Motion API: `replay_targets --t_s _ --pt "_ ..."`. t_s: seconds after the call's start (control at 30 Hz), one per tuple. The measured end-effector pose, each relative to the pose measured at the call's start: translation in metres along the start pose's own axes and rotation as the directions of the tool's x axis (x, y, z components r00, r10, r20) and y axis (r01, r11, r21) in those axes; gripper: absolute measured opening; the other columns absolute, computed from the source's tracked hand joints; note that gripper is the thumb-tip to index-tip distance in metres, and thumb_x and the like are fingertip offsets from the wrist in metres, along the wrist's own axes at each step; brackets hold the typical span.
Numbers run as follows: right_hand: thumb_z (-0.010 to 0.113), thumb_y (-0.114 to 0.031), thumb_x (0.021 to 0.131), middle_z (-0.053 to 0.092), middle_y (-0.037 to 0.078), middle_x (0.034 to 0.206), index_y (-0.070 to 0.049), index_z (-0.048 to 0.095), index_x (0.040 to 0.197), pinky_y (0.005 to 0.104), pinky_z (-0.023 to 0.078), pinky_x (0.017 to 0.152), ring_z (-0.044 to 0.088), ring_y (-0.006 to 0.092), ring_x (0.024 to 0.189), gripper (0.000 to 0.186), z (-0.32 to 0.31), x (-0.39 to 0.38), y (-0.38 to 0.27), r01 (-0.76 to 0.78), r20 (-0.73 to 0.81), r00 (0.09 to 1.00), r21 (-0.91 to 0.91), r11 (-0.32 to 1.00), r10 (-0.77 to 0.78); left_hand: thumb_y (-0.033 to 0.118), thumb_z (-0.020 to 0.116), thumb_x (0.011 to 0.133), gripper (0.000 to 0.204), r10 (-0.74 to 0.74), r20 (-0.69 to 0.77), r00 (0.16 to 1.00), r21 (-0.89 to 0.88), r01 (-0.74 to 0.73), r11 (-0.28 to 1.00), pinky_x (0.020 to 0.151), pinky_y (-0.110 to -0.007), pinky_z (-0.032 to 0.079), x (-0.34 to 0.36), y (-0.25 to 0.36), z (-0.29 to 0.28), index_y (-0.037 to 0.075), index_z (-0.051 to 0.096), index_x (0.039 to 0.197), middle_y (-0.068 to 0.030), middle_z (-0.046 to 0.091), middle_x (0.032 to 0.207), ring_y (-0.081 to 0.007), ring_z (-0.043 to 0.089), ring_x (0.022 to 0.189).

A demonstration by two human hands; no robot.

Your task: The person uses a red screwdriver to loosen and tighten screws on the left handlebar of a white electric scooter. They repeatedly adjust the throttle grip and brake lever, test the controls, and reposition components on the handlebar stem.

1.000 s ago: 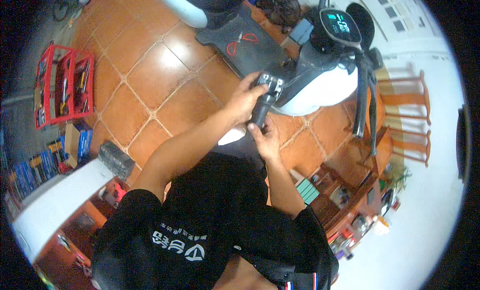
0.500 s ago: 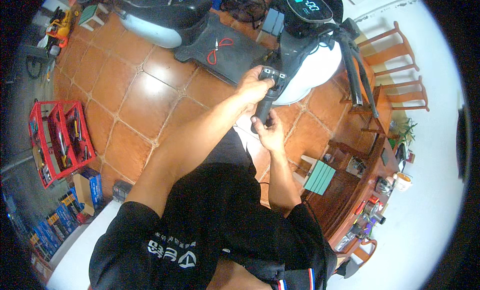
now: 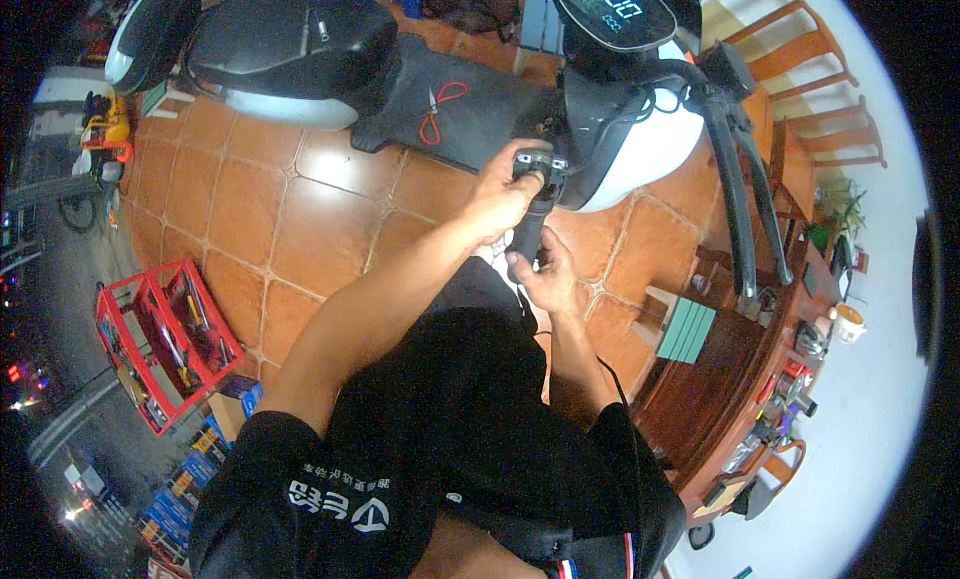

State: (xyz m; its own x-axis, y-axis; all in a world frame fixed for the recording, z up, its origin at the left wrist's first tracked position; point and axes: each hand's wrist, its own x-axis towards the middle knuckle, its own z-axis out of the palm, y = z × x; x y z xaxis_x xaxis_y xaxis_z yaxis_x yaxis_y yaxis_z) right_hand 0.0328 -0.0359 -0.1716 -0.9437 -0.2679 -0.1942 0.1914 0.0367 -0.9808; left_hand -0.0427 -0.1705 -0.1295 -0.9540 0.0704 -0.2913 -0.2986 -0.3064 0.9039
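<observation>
A black ribbed handlebar grip [image 3: 531, 227] with a switch housing and metal contacts or screws at its upper end is held in front of me. My left hand [image 3: 500, 194] is closed round the housing, thumb lying across it. Lower down, my right hand [image 3: 552, 279] holds the free end between thumb and fingers; part of its fingers is hidden behind the grip. Beyond my hands stands an electric scooter, its dark footboard [image 3: 450, 119] close to my left hand. Red-handled scissors [image 3: 436, 113] lie on that footboard.
The scooter's seat [image 3: 290, 44] is far left, its lit display [image 3: 615, 11] far right. A red tool tray [image 3: 165, 339] with tools stands left on the tiled floor [image 3: 320, 224]. A green stool [image 3: 687, 329] and wooden desk [image 3: 700, 409] are right, wooden chairs [image 3: 790, 54] farther back.
My view has shifted, so the tool tray and desk sit differently in it. Both hands stay on the grip, and the right hand's fingers have shifted slightly at its lower end.
</observation>
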Motion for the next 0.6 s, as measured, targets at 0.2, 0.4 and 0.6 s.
replay_targets --t_s 0.2,0.4,0.6 --pt "0.071 -0.007 0.075 0.063 0.004 0.082 0.000 0.057 0.105 0.0264 0.049 0.065 0.057 0.0100 0.074 0.034 0.011 0.005 -0.024 0.094 0.003 0.996 -0.072 0.993 -0.094 -0.007 0.045 0.085 0.036 -0.006 -0.005 1.000 -0.020 0.006 1.000 0.075 -0.026 0.051 0.000 0.016 0.001 0.005 0.050 0.119 -0.0062 0.058 0.099 -0.0129 0.057 0.085" --pt "0.072 -0.010 0.075 0.060 0.003 0.079 -0.001 0.056 0.103 0.0238 0.047 0.061 0.055 0.0080 0.073 0.034 0.026 0.005 -0.042 0.048 -0.023 0.999 0.009 0.999 -0.048 -0.004 0.048 0.085 0.036 0.014 0.108 0.994 0.063 -0.021 0.998 0.075 -0.029 0.052 -0.001 0.042 -0.007 0.004 0.050 0.120 -0.0074 0.058 0.099 -0.0153 0.058 0.084" --pt "0.068 -0.020 0.078 0.056 0.002 0.074 -0.001 0.056 0.102 0.0264 0.045 0.058 0.052 0.0108 0.066 0.033 0.035 -0.003 -0.052 0.150 -0.054 0.987 0.012 0.989 -0.149 0.033 0.055 0.090 0.045 -0.042 0.406 0.913 -0.250 0.155 0.956 0.077 -0.039 0.055 0.002 0.065 -0.024 0.001 0.049 0.122 -0.0130 0.060 0.105 -0.0247 0.063 0.090"
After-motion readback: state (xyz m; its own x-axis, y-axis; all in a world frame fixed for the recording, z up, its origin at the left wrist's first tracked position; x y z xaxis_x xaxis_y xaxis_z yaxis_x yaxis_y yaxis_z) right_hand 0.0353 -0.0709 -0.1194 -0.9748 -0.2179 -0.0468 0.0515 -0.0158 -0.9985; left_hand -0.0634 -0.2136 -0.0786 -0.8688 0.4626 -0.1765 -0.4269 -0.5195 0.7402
